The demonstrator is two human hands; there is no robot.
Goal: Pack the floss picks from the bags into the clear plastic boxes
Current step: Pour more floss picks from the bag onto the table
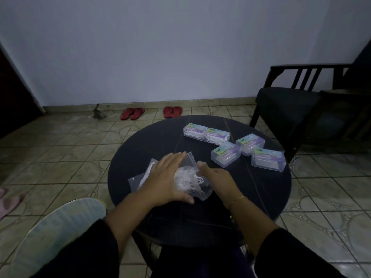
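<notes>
Dim tiled floor and a pale wall frame a round dark table [261, 189]; red sandals [132, 113] lie far off by the wall and a dark chair [291, 109] stands beyond the boxes. On the near side the left hand [168, 177] lies flat, fingers straight, pressing a bag [188, 181] of picks [197, 180]; the right hand [216, 177] rests just beside it at the bag's far edge, fingers loosely bent, and whether it pinches the film cannot be told. Five boxes [225, 154] sit away from both hands, past the right fingertips, lids apparently shut; two seem to hold picks already. The step looks like opening or emptying the bag; it would go best with one hand pinning the film while the other finds the mouth, since loose picks scatter easily. The bag is thin, crinkled and clear; the picks are small, white and tangled; the boxes are rigid, clear, round-cornered, with colourful labels.
</notes>
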